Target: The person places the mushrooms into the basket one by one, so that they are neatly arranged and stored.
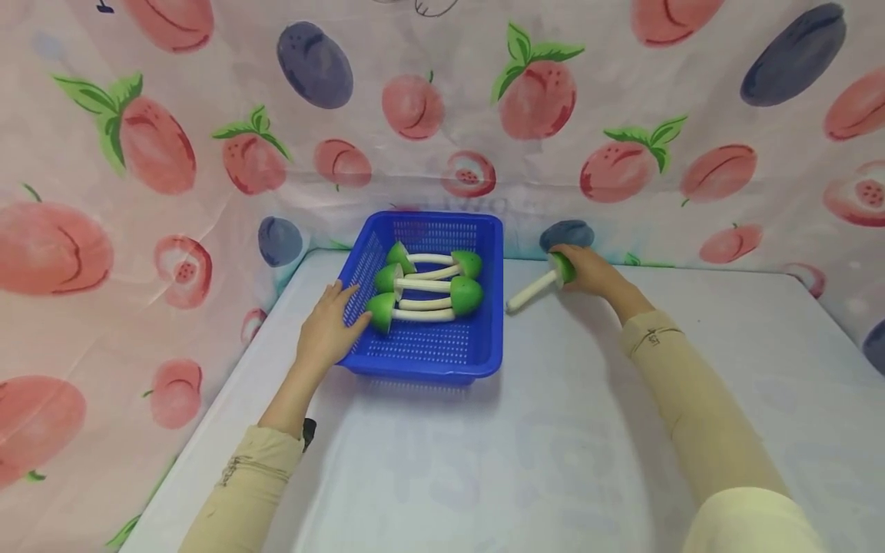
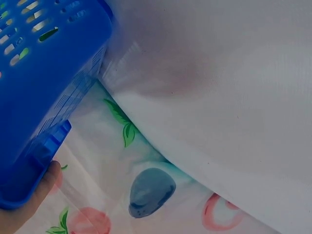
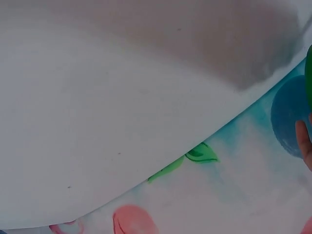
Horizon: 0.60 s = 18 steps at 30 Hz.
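A blue plastic basket [image 1: 422,369] with perforated walls stands toward the back of the table. Several toy mushrooms [image 1: 424,285] with green caps and white stems lie inside it, side by side. My left hand [image 1: 325,326] grips the basket's left rim; in the left wrist view a finger [image 2: 46,183] shows at the rim's edge. To the right of the basket, my right hand [image 1: 584,269] holds another toy mushroom [image 1: 535,290] by its green cap, its white stem pointing toward the basket. Only a sliver of that cap [image 3: 309,78] shows in the right wrist view.
The white-covered table [image 1: 539,445] reaches back to a hanging cloth [image 1: 442,177] printed with peaches and plums. This cloth also runs down the table's left side. A dark band [image 1: 309,434] is at the left wrist.
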Available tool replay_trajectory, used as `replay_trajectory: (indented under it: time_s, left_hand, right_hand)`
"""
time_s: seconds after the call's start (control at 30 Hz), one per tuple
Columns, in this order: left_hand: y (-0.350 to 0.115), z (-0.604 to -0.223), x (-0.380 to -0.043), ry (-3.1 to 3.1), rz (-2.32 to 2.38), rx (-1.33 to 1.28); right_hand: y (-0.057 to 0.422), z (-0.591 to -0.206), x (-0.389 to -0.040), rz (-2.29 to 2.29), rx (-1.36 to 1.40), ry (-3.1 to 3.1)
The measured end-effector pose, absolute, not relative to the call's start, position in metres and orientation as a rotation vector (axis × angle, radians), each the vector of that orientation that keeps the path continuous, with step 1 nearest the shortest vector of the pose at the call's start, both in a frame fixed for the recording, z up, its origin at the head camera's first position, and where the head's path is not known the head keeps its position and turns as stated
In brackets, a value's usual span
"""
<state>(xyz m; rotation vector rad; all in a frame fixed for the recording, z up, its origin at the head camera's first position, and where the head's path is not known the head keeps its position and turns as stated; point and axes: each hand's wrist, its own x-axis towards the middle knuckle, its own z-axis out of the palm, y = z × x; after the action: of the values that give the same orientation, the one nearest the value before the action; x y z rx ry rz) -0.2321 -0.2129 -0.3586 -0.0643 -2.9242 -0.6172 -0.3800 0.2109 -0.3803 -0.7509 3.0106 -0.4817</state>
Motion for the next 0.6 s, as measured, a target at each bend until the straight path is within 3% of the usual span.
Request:
replay_trajectory:
  time_s: [0.6]
  left_hand:
    - [-0.211, -0.358, -0.232, -2.926, -0.603, -0.076]
  right_hand:
    - [0.234, -0.35, -0.343, -0.601, -0.915, 2.997]
